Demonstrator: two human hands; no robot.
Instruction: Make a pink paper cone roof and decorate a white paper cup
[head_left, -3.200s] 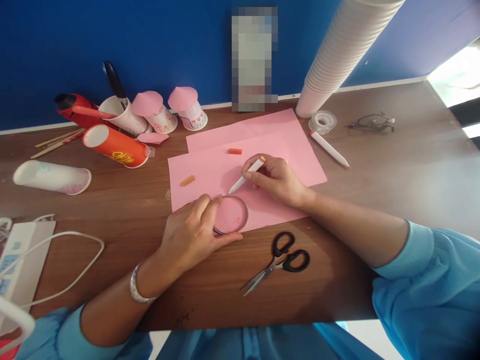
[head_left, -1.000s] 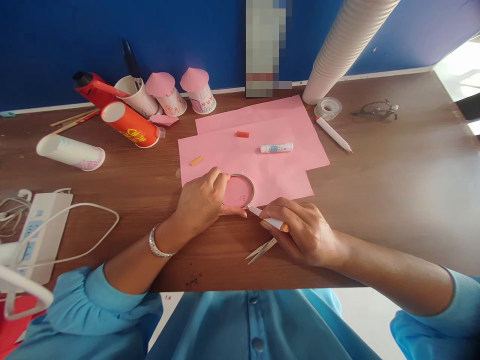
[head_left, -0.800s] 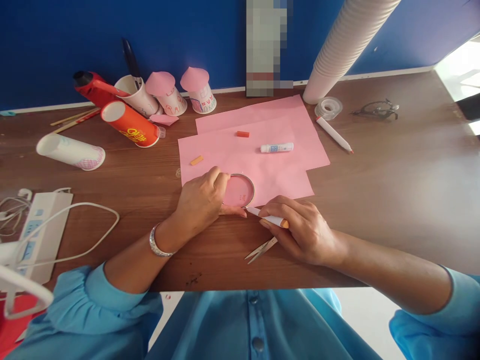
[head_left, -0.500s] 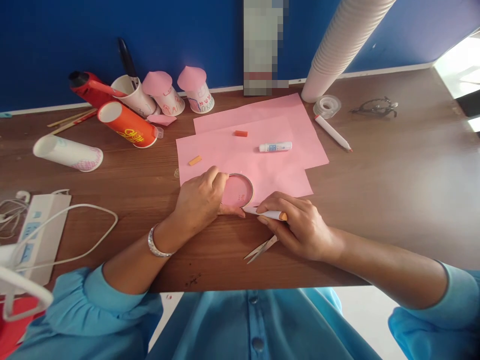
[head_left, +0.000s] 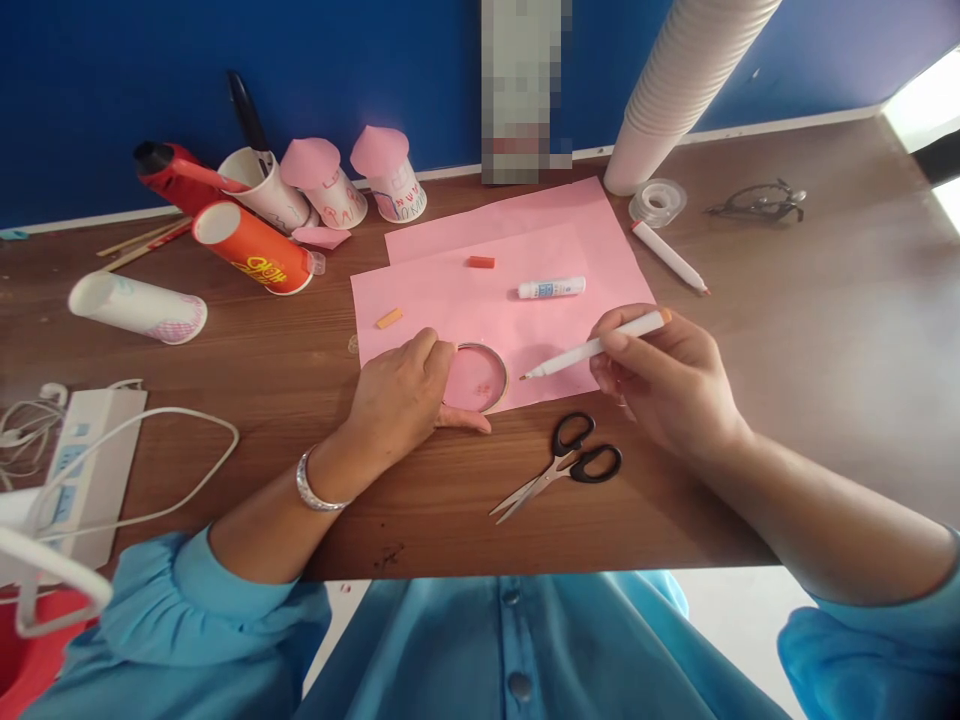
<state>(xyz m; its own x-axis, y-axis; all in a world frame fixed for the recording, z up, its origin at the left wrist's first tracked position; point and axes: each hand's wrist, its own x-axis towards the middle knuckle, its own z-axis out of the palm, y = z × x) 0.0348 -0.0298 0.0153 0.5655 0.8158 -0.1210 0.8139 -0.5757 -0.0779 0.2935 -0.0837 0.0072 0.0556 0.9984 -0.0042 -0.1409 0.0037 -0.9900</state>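
My left hand (head_left: 401, 390) presses a thin round ring (head_left: 484, 375) down onto the near edge of a pink paper sheet (head_left: 480, 300), fingers curled over its left rim. My right hand (head_left: 667, 380) pinches a white marker with an orange end (head_left: 596, 346), its tip lifted a little to the right of the ring. A second pink sheet (head_left: 517, 215) lies under the first. Black-handled scissors (head_left: 559, 475) lie on the brown table (head_left: 787, 330) just below the marker hand.
On the sheet lie a white glue stick (head_left: 551, 288) and two orange marker caps (head_left: 481, 262). Decorated paper cups (head_left: 386, 180), an orange cup (head_left: 251, 250) and a white cup (head_left: 139, 305) sit back left. A tall cup stack (head_left: 675, 90), tape roll (head_left: 657, 203), another marker (head_left: 670, 257), glasses (head_left: 761, 200) and power strip (head_left: 60, 470) are around.
My right hand has lifted the marker from the ring's near edge and swung it up and to the right, uncovering the scissors' handles. The left hand stays on the ring.
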